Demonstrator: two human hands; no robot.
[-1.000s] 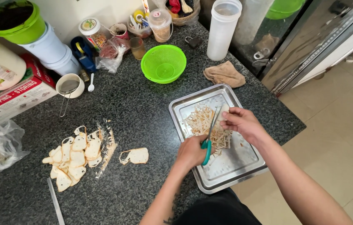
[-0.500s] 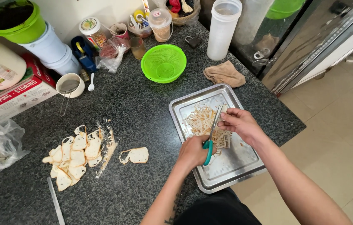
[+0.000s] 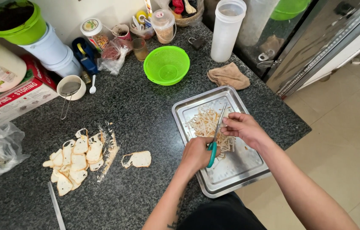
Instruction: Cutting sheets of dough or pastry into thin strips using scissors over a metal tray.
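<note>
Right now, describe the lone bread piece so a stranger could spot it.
On the dark granite counter, look left of the metal tray. Between the tray and the heap of bread pieces lies the lone bread piece, flat and apart from the rest.

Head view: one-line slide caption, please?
Left hand works teal-handled scissors over shredded strips in a steel tray.
</note>
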